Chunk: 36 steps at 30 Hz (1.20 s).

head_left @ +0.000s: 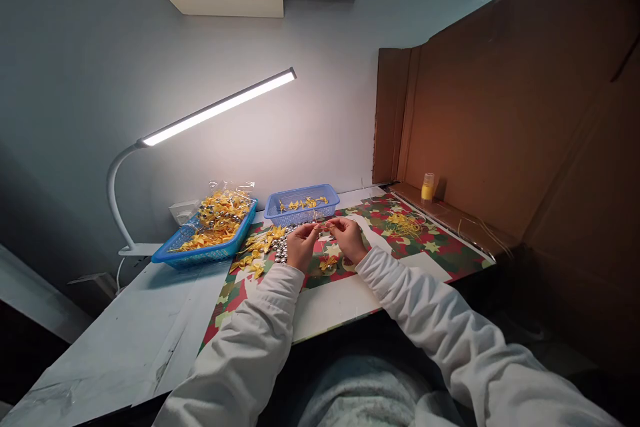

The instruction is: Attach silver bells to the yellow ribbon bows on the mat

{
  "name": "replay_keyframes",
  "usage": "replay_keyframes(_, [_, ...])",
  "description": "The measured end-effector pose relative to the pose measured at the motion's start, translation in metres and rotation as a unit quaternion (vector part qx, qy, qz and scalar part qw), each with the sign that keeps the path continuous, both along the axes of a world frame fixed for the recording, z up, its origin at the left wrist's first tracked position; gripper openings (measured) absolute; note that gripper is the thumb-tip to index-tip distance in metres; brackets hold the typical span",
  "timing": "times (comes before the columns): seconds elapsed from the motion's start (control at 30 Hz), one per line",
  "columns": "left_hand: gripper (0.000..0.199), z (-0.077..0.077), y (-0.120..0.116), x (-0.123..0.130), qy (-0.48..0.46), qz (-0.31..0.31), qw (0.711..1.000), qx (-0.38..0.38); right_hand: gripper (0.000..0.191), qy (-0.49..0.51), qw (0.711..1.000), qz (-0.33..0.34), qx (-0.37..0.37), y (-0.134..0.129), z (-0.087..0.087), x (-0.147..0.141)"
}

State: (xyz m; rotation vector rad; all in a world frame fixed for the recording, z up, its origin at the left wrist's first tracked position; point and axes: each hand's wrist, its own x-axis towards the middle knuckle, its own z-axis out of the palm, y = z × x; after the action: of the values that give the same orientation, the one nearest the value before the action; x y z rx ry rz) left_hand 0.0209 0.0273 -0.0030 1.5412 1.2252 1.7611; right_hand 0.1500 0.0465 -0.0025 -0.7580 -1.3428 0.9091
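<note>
Above the patterned mat, my left hand (301,247) and my right hand (349,237) meet with fingertips pinched almost together. A thin string (321,248) shows between them; its finer detail is too small to make out. Below the fingers is a yellow ribbon bow (328,263), seemingly on the end of that string. Just left of my left hand lie silver bells (281,252) in a heap, beside a spread of loose yellow bows (257,250).
A blue basket (200,259) heaped with yellow bows stands at left, under a lit lamp (220,107). Behind my hands sits a smaller blue basket (300,216). Yellow strings (404,224) lie at right, near a small yellow bottle (427,188) and a cardboard wall (500,113).
</note>
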Motion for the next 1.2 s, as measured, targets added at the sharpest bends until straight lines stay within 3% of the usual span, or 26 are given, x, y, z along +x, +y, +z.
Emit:
replay_keyframes(0.33, [0.032,0.001,-0.002,0.001,0.015,-0.011,1.000,-0.003,0.021,0.020,0.999,0.039,-0.023,0.002,-0.002,-0.002])
replay_keyframes(0.9, [0.029,0.000,-0.002,0.002,0.017,-0.009,1.000,-0.012,0.019,0.002,0.999,0.048,-0.023,0.007,-0.009,-0.003])
replay_keyframes(1.03, [0.029,0.003,-0.004,0.000,0.082,0.012,0.997,0.003,0.021,-0.011,0.999,0.036,-0.021,0.007,-0.009,-0.003])
replay_keyframes(1.2, [0.021,0.012,-0.009,-0.004,0.216,0.062,0.971,0.083,0.024,-0.032,0.999,0.023,-0.024,0.007,-0.008,-0.002])
